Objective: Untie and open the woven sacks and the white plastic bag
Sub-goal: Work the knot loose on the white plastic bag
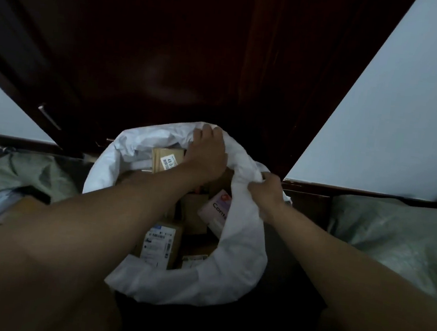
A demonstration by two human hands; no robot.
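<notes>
I have the white bag (240, 251) mid-frame, mouth open, left hand (208, 153) clutching its rim at 12 o'clock and right hand (267, 189) at 3; a hard tug could tear it, spilling parcels (162, 243).

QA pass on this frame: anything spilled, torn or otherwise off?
Nothing stands out. The white plastic bag is open, the left hand and right hand gripping its rim, and the brown cardboard parcels all sit inside it. The grey-green woven sacks on both sides look intact.
</notes>
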